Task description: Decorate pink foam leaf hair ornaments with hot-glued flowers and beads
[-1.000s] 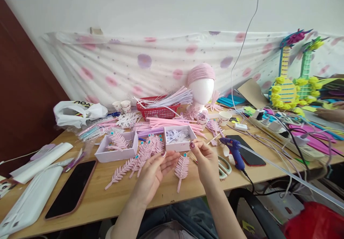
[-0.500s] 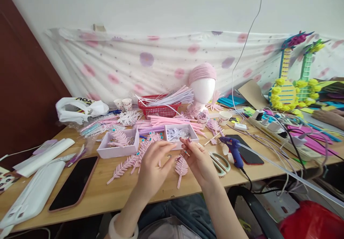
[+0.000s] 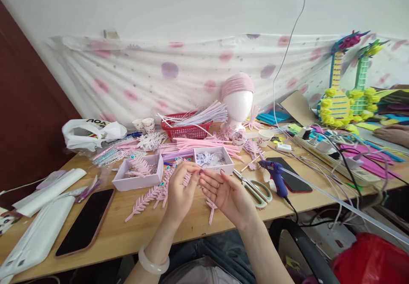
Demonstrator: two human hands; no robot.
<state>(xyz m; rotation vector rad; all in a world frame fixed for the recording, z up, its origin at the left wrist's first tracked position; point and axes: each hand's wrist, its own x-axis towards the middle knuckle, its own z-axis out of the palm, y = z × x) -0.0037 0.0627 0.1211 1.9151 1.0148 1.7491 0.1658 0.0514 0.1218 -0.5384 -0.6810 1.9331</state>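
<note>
My left hand is over the front of the table, thumb and forefinger pinched together. Anything between those fingertips is too small to make out. Beside it, palm up with the fingers stretched out, my right hand touches or nearly touches the left fingertips. Below and partly behind the hands lie pink leaf-shaped pipe-cleaner pieces, some with blue gems. Just beyond the hands stands a white box with pale purple flowers and small beads. Another white box at left holds a pink leaf piece and beads.
A glue gun and green-handled scissors lie to the right. A phone is at left. Behind are a red basket of pipe cleaners and a foam head. Another person's hand rests at far right.
My right hand has turned from a pinch to an open palm facing up. My left hand has moved its pinched fingertips to the right hand's fingers. The view has shifted slightly.
</note>
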